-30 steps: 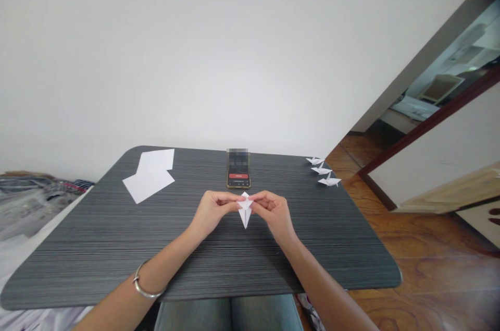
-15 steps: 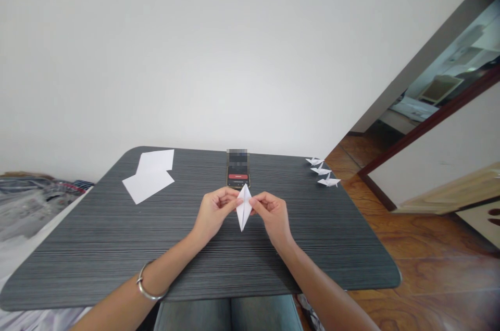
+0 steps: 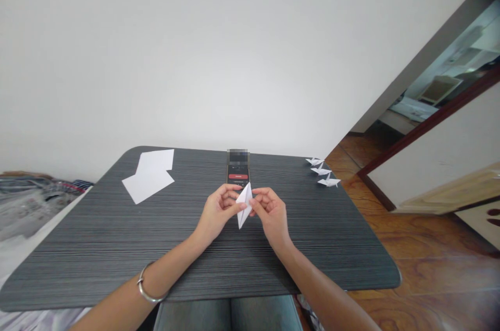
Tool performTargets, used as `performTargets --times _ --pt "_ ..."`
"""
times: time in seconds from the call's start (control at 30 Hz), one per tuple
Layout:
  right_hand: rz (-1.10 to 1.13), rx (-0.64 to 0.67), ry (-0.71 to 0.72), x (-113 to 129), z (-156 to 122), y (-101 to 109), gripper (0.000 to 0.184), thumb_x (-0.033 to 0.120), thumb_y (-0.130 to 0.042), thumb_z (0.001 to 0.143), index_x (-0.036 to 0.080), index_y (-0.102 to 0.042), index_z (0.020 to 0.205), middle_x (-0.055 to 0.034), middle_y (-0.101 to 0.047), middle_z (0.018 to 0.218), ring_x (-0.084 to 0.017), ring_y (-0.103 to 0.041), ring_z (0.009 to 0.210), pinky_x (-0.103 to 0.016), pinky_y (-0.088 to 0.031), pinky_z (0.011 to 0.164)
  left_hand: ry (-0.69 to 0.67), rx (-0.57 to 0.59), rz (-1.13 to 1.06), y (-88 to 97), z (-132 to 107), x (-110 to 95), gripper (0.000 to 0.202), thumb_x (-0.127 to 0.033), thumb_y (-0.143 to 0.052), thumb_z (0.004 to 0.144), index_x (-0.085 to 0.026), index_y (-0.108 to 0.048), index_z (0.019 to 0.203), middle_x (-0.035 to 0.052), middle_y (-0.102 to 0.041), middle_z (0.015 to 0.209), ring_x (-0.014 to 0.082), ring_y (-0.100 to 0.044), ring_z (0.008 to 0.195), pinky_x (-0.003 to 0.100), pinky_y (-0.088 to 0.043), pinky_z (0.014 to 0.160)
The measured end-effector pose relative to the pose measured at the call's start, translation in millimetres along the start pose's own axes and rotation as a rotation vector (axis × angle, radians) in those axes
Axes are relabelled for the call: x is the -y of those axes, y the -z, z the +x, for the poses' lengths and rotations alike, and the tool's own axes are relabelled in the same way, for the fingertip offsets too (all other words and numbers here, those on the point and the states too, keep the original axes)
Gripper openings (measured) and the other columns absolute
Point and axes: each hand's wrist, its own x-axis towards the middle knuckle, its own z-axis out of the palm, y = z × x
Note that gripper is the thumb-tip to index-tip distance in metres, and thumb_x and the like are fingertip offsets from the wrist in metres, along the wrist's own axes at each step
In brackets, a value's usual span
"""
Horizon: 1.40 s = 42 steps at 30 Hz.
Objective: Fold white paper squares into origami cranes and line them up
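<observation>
Between my two hands is a piece of folded white paper [image 3: 244, 205], a narrow diamond with a crease down its middle, held above the table in front of a phone. My left hand [image 3: 219, 210] pinches its left side, with the thumb lying across the near face. On the opposite edge, my right hand [image 3: 271, 211] grips it between thumb and fingers. The paper's top point leans slightly right, and its lower point hangs below my thumbs. Fingertips behind the paper are partly hidden.
A phone [image 3: 238, 169] stands at the table's back, by the wall. Sheets of white paper [image 3: 150, 180] lie at the left of the dark table [image 3: 156, 247]. Three folded paper cranes [image 3: 321, 171] sit in a row near the right edge. Bagged items [image 3: 31, 211] are at far left.
The folded paper has tilted, its top point moving right and its bottom point left. My left thumb has slid further across it and lower; my right hand has shifted only slightly.
</observation>
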Motion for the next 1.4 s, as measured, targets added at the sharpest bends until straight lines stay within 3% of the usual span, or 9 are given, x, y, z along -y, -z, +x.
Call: performTargets --times 0.23,0.5,0.77,0.87,1.0,1.1,1.4 --pt "-0.106 0.028 -0.036 -2.1 1.5 3.6 0.014 0.024 -0.062 0.072 0.016 -0.061 0.082 0.0049 -0.053 0.055 -0.008 -0.049 0.048 -0.019 -0.041 0.047 0.157 0.124 0.022 0.5 0.2 4.1 0.029 -0.028 -0.073 0.058 -0.01 -0.054 0.071 -0.0024 -0.059 0.054 0.0075 -0.051 0.045 0.019 -0.041 0.045" --pt "-0.126 0.07 -0.108 -6.5 5.6 6.5 0.02 0.028 -0.065 0.068 0.015 -0.062 0.082 0.0067 -0.051 0.047 -0.007 -0.044 0.042 -0.019 -0.037 0.044 0.163 0.189 0.162 2.7 -0.3 6.5 0.028 -0.031 -0.071 0.059 -0.012 -0.052 0.066 -0.0029 -0.058 0.053 0.0059 -0.046 0.041 0.018 -0.037 0.041" --pt "-0.105 0.103 -0.111 -4.1 5.7 4.9 0.023 0.032 -0.059 0.073 0.016 -0.054 0.058 0.0048 -0.051 0.045 -0.007 -0.044 0.04 -0.019 -0.036 0.043 0.084 0.203 0.186 1.0 -2.6 5.6 0.03 -0.039 -0.06 0.07 -0.013 -0.047 0.062 -0.0019 -0.057 0.056 0.0078 -0.051 0.047 0.018 -0.038 0.044" --pt "-0.075 0.11 -0.111 -2.0 5.2 2.9 0.023 0.034 -0.058 0.073 0.016 -0.053 0.059 0.005 -0.051 0.045 -0.007 -0.043 0.04 -0.019 -0.036 0.042 0.134 0.184 0.144 -1.9 -4.4 3.8 0.031 -0.044 -0.055 0.073 -0.015 -0.045 0.068 -0.001 -0.06 0.053 0.0089 -0.053 0.043 0.019 -0.041 0.042" --pt "-0.048 0.154 -0.133 -2.1 4.9 1.5 0.019 0.035 -0.059 0.072 0.016 -0.057 0.071 0.0053 -0.051 0.048 -0.007 -0.042 0.04 -0.018 -0.034 0.041 0.132 0.192 0.234 -1.6 -5.5 4.6 0.032 -0.045 -0.051 0.076 -0.016 -0.042 0.066 -0.0046 -0.053 0.039 0.006 -0.042 0.03 0.015 -0.033 0.033" --pt "-0.081 0.185 -0.143 -3.1 5.0 2.4 0.02 0.035 -0.061 0.07 0.015 -0.058 0.068 0.0049 -0.051 0.049 -0.007 -0.041 0.04 -0.019 -0.033 0.04 0.112 0.202 0.283 -0.1 -5.5 6.2 0.032 -0.044 -0.052 0.076 -0.016 -0.041 0.064 -0.0059 -0.05 0.036 0.0044 -0.038 0.028 0.013 -0.029 0.031" --pt "-0.166 0.004 -0.043 -3.1 3.5 6.5 0.028 0.035 -0.055 0.077 0.015 -0.055 0.058 0.0049 -0.044 0.045 -0.007 -0.036 0.041 -0.02 -0.028 0.04 0.179 0.266 0.202 -1.8 -3.7 5.4 0.032 -0.043 -0.057 0.072 -0.012 -0.05 0.065 -0.001 -0.057 0.043 0.005 -0.044 0.032 0.014 -0.035 0.035"
